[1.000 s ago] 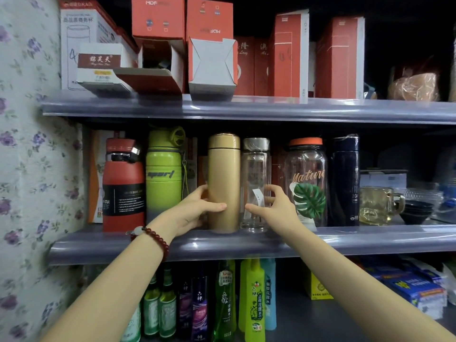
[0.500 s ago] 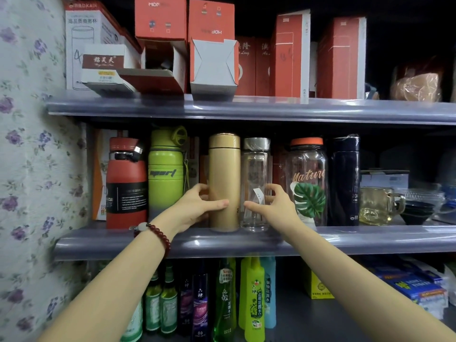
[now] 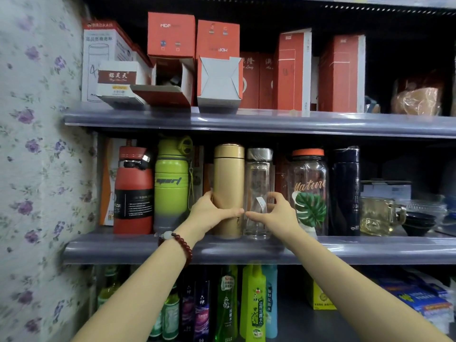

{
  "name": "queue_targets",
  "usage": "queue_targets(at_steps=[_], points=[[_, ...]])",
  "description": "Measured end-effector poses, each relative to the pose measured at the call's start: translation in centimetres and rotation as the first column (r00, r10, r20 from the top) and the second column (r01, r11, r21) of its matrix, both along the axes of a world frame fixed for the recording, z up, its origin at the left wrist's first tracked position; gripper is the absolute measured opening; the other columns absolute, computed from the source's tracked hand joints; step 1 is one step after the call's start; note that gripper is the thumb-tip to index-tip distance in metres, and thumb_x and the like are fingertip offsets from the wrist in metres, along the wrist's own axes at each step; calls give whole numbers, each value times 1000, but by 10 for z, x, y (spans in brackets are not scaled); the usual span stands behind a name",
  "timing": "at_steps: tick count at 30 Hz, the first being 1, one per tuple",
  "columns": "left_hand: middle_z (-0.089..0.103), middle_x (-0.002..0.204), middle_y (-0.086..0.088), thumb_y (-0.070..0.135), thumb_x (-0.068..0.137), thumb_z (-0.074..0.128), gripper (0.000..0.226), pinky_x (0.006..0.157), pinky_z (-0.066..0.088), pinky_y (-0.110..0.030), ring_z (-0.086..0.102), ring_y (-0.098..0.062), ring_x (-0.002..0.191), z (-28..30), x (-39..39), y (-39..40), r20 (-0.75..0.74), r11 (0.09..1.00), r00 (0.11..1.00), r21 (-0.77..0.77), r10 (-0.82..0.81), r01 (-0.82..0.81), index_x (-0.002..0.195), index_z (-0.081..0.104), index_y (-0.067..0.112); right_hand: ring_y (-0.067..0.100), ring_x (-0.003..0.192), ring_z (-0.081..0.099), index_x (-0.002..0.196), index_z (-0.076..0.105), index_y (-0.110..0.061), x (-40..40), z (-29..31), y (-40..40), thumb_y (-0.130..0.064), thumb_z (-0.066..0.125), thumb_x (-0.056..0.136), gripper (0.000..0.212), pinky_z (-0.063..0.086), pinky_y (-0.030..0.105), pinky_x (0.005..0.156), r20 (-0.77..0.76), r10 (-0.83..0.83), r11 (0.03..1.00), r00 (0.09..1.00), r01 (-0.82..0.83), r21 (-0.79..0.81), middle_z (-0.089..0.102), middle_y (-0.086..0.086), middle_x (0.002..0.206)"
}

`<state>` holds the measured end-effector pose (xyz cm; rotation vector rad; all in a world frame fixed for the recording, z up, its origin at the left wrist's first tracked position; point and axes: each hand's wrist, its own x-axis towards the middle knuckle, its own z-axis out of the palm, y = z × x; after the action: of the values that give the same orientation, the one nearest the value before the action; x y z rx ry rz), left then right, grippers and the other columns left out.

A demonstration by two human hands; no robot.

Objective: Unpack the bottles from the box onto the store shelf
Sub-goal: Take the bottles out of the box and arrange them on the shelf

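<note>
The gold bottle (image 3: 229, 188) stands upright on the middle shelf (image 3: 370, 250), gripped low by the left hand (image 3: 209, 213). Touching its right side, the clear glass bottle (image 3: 259, 191) is pinched by the right hand (image 3: 276, 215). A green bottle (image 3: 171, 183) stands left.

On the middle shelf (image 3: 370, 250) a row of bottles stands upright — from the left, a flask (image 3: 133, 191), a sports bottle (image 3: 171, 183), a thermos (image 3: 228, 178), a glass bottle (image 3: 259, 176), a jar (image 3: 309, 183) and a slim flask (image 3: 345, 191). Thermos and glass bottle stand just beside each other. Right of the row sits a mug (image 3: 380, 215). Boxes (image 3: 218, 70) stand on the shelf above — more bottles (image 3: 254, 302) stand below.
</note>
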<state>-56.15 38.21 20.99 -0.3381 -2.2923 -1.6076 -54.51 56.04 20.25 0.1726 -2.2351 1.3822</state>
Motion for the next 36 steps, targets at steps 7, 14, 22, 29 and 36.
queue_targets(at_steps=[7,14,22,29,36], points=[[38,148,-9,19,73,81,89,108,34,-44,45,-26,130,0,4,-8,100,943,964,255,-247,215,145,30,21,22,113,55,138,38,-19,7,2,4,-33,85,66,87,46,39,99,28,19,1000,999,-19,-5,57,8,127],[44,126,2,10,86,67,74,105,33,-41,47,-16,110,1,4,-5,115,917,929,243,-351,317,146,24,17,16,95,62,136,39,-19,13,-2,8,-27,81,72,77,52,36,88,-6,-2,1000,1000,2,-19,54,-8,99],[45,143,-11,10,82,71,80,112,35,-45,48,-25,127,0,-4,9,108,907,920,245,-376,341,147,23,16,25,121,52,144,29,-18,7,-5,17,-27,76,78,82,42,37,99,-6,-30,998,1000,30,-49,49,9,139],[45,144,-7,17,86,68,75,111,37,-38,49,-19,126,0,2,12,81,932,932,117,-352,342,146,25,13,8,81,52,138,29,-14,15,-11,12,-27,73,82,72,39,26,73,-81,-60,998,995,61,11,55,11,125],[47,142,2,27,88,65,67,100,36,-23,48,-13,120,3,11,13,27,969,971,-65,-236,238,146,31,19,27,121,53,144,31,-4,19,-12,13,-32,72,82,79,40,28,93,-124,-174,970,977,192,151,56,14,131]])
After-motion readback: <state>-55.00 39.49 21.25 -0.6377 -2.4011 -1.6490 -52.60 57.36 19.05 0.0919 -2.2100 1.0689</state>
